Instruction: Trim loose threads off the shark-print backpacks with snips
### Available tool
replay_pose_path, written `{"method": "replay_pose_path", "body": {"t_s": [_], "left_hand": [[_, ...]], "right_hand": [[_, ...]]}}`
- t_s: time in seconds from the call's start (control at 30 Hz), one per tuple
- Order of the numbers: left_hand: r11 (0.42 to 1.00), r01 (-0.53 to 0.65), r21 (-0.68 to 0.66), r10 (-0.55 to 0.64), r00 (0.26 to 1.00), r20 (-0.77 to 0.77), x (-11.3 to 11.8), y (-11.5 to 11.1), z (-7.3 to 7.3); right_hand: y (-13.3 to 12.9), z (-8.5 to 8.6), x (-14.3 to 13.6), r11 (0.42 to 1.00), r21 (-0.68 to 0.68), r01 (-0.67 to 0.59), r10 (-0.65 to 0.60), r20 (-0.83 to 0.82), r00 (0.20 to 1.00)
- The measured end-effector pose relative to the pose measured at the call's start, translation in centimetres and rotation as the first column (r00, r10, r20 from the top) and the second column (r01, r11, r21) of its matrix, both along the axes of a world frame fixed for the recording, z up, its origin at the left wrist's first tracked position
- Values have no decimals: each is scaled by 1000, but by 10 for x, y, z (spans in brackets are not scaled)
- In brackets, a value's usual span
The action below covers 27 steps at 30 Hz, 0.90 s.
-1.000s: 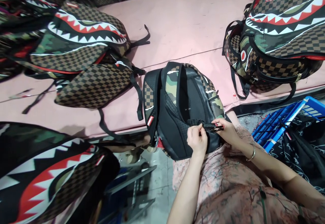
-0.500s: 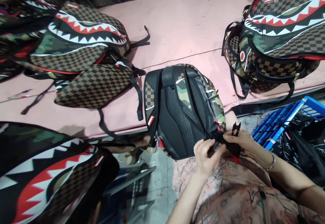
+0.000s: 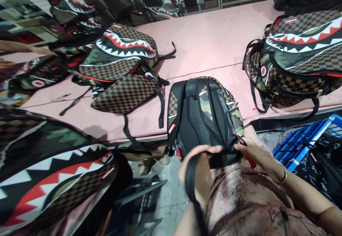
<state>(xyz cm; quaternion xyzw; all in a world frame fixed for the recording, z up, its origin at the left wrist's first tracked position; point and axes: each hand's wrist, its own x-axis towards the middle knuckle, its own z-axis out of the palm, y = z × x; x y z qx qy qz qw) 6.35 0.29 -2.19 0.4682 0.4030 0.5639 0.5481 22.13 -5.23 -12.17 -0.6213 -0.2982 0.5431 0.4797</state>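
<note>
A backpack (image 3: 193, 122) leans on the table's front edge and my lap, its black padded back and shoulder straps facing me. Its sides carry brown checks and camouflage print. My left hand (image 3: 196, 164), smeared by motion, is closed on a black strap (image 3: 190, 179) that loops out and hangs down in front of it. At the bag's lower right corner, my right hand (image 3: 248, 150) pinches the strap by a small dark buckle (image 3: 240, 139). A bit of red (image 3: 251, 163) shows beneath that hand. The fingertips on the buckle are partly hidden.
Checked shark-mouth backpacks lie on the pink table (image 3: 208, 43), one pair at left (image 3: 123, 54) and another at right (image 3: 301, 50). A large shark-mouth backpack (image 3: 61, 172) fills the lower left. Beside my right arm stands a blue crate (image 3: 301, 147). Another person's arm (image 3: 24, 46) reaches in at far left.
My left hand has moved left and toward me from beside my right hand, drawing out a length of black strap. My right hand stays at the bag's corner. The view has shifted left.
</note>
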Motion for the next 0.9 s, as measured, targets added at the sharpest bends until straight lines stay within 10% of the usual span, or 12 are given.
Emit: {"method": "replay_pose_path", "body": {"t_s": [0.13,0.33,0.57,0.9], "left_hand": [[960,-222,-170,250,954,165,-20,31,19],[847,40,-530,4,997,82,-7,21,-7],[837,118,-534,-114,993,40,9,3,-15],[895,53,-444,-114,987,-112,4,5,-22]], "right_hand": [[-16,-15,5,996,64,-59,50,134,990],[-37,-2,17,983,169,-66,-4,384,923],[-9,45,2,889,440,-123,-200,617,761],[1,51,-7,876,452,-165,-218,679,701]]}}
